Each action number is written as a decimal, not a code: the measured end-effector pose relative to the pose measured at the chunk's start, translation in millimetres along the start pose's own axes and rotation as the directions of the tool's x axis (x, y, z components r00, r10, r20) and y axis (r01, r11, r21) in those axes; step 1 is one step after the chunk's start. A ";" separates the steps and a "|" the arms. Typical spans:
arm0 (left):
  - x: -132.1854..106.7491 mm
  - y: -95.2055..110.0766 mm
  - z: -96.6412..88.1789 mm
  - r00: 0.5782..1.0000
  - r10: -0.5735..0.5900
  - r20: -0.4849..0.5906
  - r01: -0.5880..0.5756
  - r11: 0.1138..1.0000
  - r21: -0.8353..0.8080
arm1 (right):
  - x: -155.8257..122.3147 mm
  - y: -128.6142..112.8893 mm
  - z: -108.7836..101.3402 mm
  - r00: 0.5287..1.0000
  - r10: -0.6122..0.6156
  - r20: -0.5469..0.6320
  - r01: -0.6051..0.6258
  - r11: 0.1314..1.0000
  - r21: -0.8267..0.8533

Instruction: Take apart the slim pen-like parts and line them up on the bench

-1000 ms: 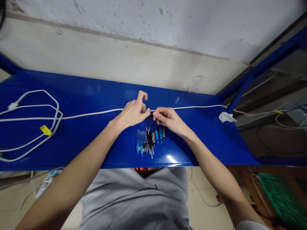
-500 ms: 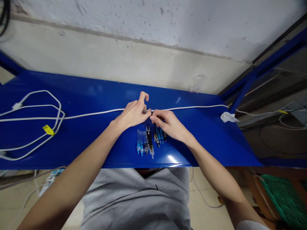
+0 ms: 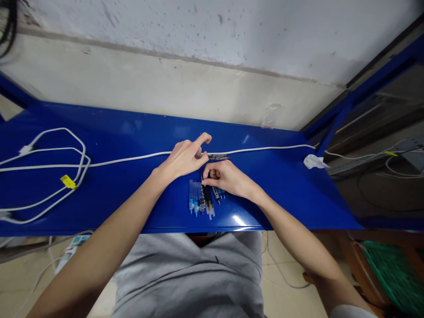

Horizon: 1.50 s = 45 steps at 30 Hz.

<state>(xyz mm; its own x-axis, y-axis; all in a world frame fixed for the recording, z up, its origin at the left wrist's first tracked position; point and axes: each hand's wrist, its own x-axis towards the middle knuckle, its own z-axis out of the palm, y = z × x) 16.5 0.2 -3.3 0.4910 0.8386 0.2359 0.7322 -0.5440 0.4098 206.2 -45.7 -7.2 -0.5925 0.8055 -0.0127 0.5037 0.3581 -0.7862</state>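
Note:
My left hand (image 3: 189,158) hovers over the white cable, index finger raised and bent, thumb and other fingers curled together. Slim dark and silver pen pieces (image 3: 219,157) stick out to the right from beside its thumb; their other ends are hidden. Lower down, my right hand (image 3: 228,177) has thumb and index finger pinched at the upper end of the black pen refills (image 3: 208,204). Left of those lie clear pen barrels with blue ends (image 3: 194,198) and a clear, dark-tipped barrel (image 3: 202,201). A grey pen part (image 3: 216,194) and blue pen parts (image 3: 222,193) lie partly beneath my right hand.
The white cable (image 3: 132,158) runs across the blue shelf (image 3: 115,203), looping at the left by a yellow tag (image 3: 68,181). Crumpled white tissue (image 3: 314,161) sits at the right end near the blue frame post. A wall stands behind.
My right hand has moved down and slightly left, away from my left thumb to the refills. The slim pieces beside my left hand now show. My left hand has barely moved.

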 end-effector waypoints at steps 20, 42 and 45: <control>-80.8 21.5 -12.9 0.954 -0.300 0.017 0.254 0.835 0.489 | 1.6 6.1 -9.1 0.942 0.037 -0.334 -0.108 0.974 -0.198; -34.2 27.0 -19.0 0.858 0.478 -0.191 -0.445 0.875 0.189 | 10.5 33.8 -7.0 0.937 -0.151 -0.317 -0.051 0.835 -0.548; -22.1 22.6 -14.5 0.800 0.558 -0.221 -0.525 0.829 0.193 | 11.1 35.5 -7.2 0.939 -0.135 -0.315 -0.059 0.842 -0.536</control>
<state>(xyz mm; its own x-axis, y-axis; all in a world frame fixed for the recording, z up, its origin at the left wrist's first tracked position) 15.3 -30.2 13.5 0.6973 0.3730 0.6121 0.4400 -0.8968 0.0452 222.1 -20.7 -30.8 -0.4262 0.8573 0.2889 0.7961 0.5071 -0.3303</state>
